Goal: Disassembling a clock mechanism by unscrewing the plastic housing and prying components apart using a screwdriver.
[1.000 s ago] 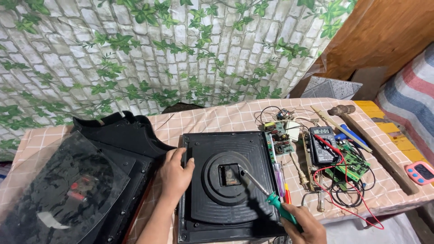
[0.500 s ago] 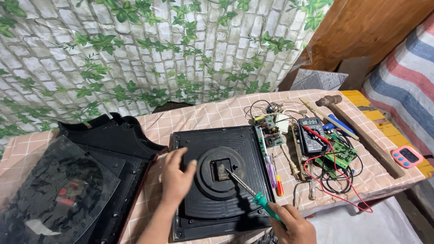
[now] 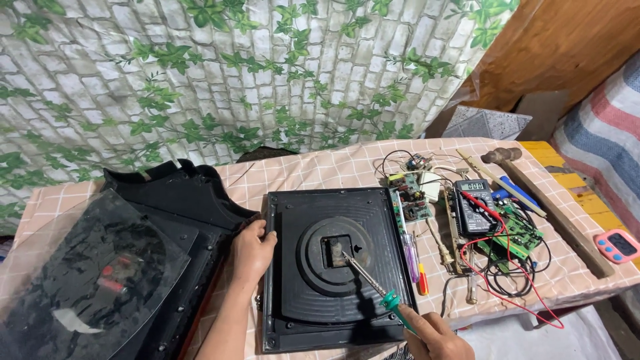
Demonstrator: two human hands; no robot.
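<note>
A square black plastic housing (image 3: 373, 220) lies flat on the table, with a round raised ring and a rectangular opening (image 3: 333, 250) in its middle. My left hand (image 3: 251, 251) grips its left edge. My right hand (image 3: 432, 341) holds a green-handled screwdriver (image 3: 373, 285), and its metal tip sits at the edge of the opening.
A large black curved cover with a clear sheet (image 3: 107, 273) lies at the left. To the right are circuit boards (image 3: 413, 197), a multimeter (image 3: 472, 207) with red leads, loose screwdrivers (image 3: 412, 257), a hammer (image 3: 501, 157) and a pink device (image 3: 617, 245). The checked tablecloth (image 3: 320, 170) ends near me.
My left hand slid from the top of the housing to its left edge. The screwdriver tip stays at the central opening. The view moved closer and a little to the right.
</note>
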